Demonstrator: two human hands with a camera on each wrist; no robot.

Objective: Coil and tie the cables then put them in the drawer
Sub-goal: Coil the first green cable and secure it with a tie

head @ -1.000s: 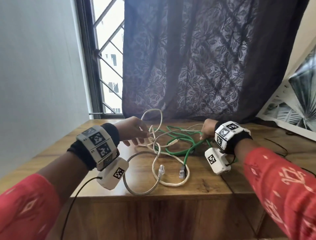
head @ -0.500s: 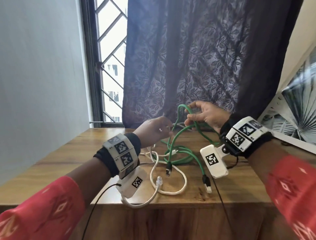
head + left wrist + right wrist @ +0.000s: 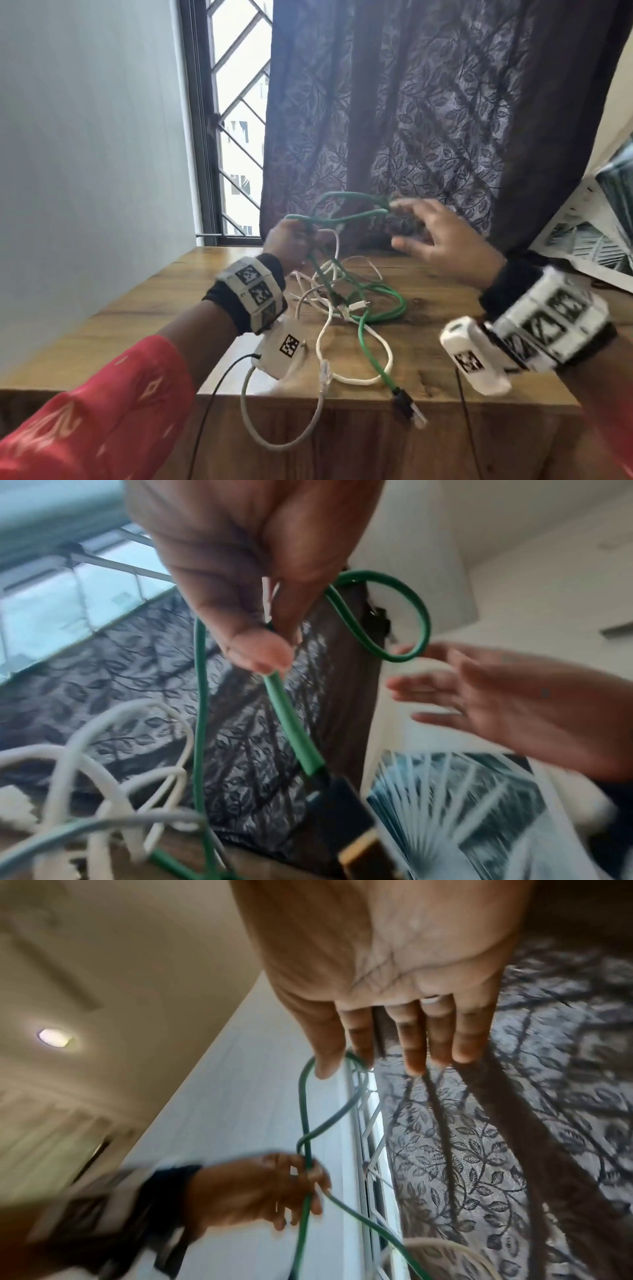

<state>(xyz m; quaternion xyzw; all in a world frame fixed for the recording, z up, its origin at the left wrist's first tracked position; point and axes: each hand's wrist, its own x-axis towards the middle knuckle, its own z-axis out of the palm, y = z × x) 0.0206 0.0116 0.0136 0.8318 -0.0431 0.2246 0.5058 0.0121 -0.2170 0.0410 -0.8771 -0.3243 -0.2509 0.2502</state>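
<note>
Head view: a person in red patterned sleeves stands at a wooden table [image 3: 445,349] and lifts a green cable [image 3: 380,310] above it. The left hand [image 3: 291,245] pinches the green cable between thumb and fingers. The right hand [image 3: 442,240], raised beside it, has its fingers spread and nearly straight, with a raised loop of the green cable at its thumb and forefinger tips. The rest of that cable trails down onto the table, and one dark plug [image 3: 406,404] hangs over the table's front edge. Tangled with it on the table are whitish cables [image 3: 352,378]; how many cannot be told, at least two. A dark leaf-patterned curtain [image 3: 428,120] hangs behind the table.

The left wrist view alone shows the cable's second dark plug [image 3: 339,802], dangling just below the pinching left thumb [image 3: 260,653]. The right wrist view alone shows the loop crossing itself just above the left hand [image 3: 260,1191], and the right hand's open palm [image 3: 394,961].
</note>
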